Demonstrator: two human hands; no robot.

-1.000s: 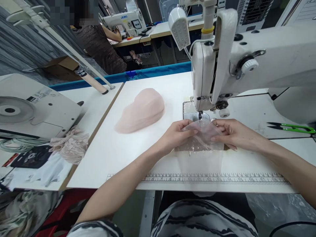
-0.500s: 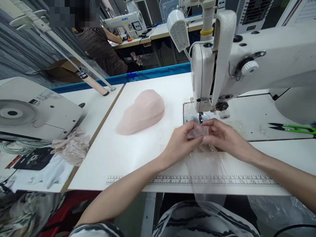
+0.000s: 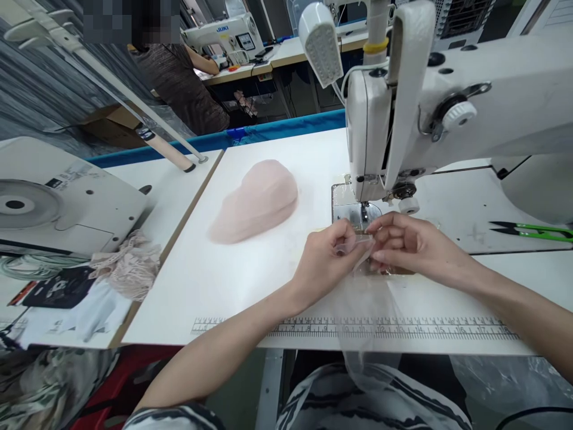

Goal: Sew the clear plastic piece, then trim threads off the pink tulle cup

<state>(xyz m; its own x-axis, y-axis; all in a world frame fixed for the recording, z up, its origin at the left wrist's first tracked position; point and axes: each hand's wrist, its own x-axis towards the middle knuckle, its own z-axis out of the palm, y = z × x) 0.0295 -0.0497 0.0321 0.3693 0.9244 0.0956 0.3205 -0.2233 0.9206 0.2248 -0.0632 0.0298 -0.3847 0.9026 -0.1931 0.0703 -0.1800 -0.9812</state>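
Note:
A sheer, pale pink strip of mesh fabric [image 3: 367, 304] runs from my fingers down over the table's front edge toward my lap. My left hand [image 3: 329, 260] pinches its upper end, fingers closed. My right hand [image 3: 409, 245] pinches the same end from the other side, fingertips almost meeting those of the left. Both hands sit just in front of the presser foot [image 3: 364, 210] of the white sewing machine [image 3: 447, 107].
A stack of pink mesh pieces [image 3: 257, 200] lies on the white table [image 3: 215, 280] to the left. Green thread snips [image 3: 530, 230] rest at the right. A printed ruler [image 3: 290, 327] lines the front edge. Lace scraps [image 3: 128, 266] lie left. Another person sits at a far machine [image 3: 179, 83].
My hands have come together, gathering the spread mesh into a narrow fold at the presser foot. The loose end now hangs over the table edge.

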